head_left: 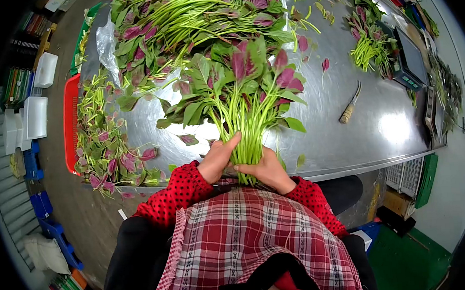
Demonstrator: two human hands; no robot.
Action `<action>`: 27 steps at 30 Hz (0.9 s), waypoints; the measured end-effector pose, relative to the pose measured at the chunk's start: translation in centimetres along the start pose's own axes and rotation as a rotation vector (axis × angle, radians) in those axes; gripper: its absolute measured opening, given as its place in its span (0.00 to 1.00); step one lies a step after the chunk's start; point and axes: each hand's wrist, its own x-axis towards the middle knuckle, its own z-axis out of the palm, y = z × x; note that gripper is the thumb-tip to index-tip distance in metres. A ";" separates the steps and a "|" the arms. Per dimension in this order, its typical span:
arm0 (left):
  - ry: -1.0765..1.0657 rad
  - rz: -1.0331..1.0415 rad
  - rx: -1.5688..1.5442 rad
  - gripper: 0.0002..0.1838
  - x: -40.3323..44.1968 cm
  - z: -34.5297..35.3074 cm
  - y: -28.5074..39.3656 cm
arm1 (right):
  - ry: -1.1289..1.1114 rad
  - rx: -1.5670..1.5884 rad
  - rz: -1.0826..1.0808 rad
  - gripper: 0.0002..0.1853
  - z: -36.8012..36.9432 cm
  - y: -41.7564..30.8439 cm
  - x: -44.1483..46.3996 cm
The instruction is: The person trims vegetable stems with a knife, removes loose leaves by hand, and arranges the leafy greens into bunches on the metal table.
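Observation:
A bunch of red amaranth greens (246,109), with pale green stems and purple-and-green leaves, is held upright over the table's front edge. My left hand (220,157) wraps the stems from the left, thumb lying along them. From the right, my right hand (266,168) closes round the lower stems, its thumb across the front. The fingers behind the stems are hidden. Cut stem ends reach down to the plaid apron (264,218). Beyond the bunch lies a large heap of the same greens (191,16).
On the metal table (318,139) lie a wooden-handled curved knife (350,104), a finished-looking bunch (366,44) and a scale (411,60) at right. Loose trimmings (99,122) cover the left side beside a red crate (71,124). Clear plastic (107,46) lies by the heap.

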 end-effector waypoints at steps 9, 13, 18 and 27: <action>-0.296 0.139 0.301 0.27 1.5 -2.1 -1.5 | -0.116 0.199 0.163 0.26 0.7 -0.3 -0.3; -0.594 0.172 0.007 0.28 1.1 -1.7 -1.7 | -0.180 0.080 0.073 0.29 1.5 -1.6 -0.1; -0.411 0.096 -0.287 0.32 0.1 -0.8 -0.4 | -0.147 -0.357 -0.010 0.25 1.4 -4.4 -1.0; -0.407 0.158 -0.194 0.18 -1.5 -1.1 1.1 | -0.021 -0.265 -0.109 0.14 -1.3 -5.6 -0.2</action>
